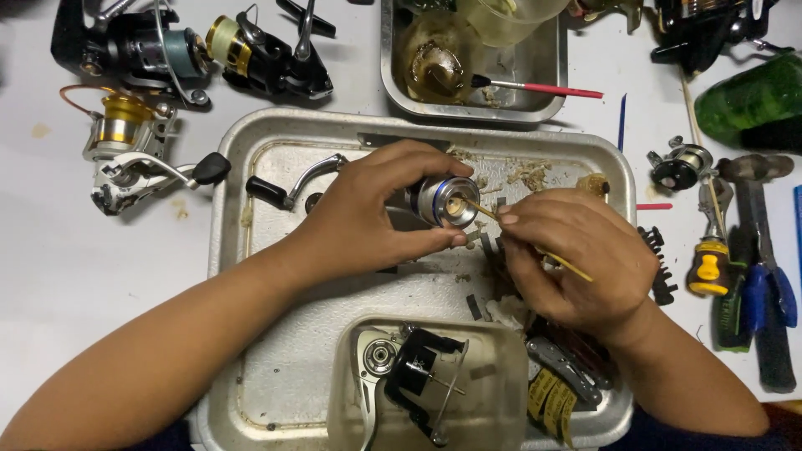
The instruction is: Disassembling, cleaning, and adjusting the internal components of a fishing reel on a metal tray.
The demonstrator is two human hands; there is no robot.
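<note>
Metal tray (251, 276) cluttered; left hand (359, 209) grips spool (440, 200), right hand (576, 259) pinches stick (522, 238); reels (134, 142) alongside

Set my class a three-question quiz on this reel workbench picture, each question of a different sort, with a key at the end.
1. True or false: the left hand holds a silver spool with a blue ring.
2. What does the right hand hold into the spool's opening? A) a red-handled brush B) a thin wooden stick C) blue pliers
3. Fill in: both hands work over a large metal ____.

Key
1. True.
2. B: the thin wooden stick; the red-handled brush lies in the small pan behind, and the blue pliers lie on the table.
3. tray.
</note>
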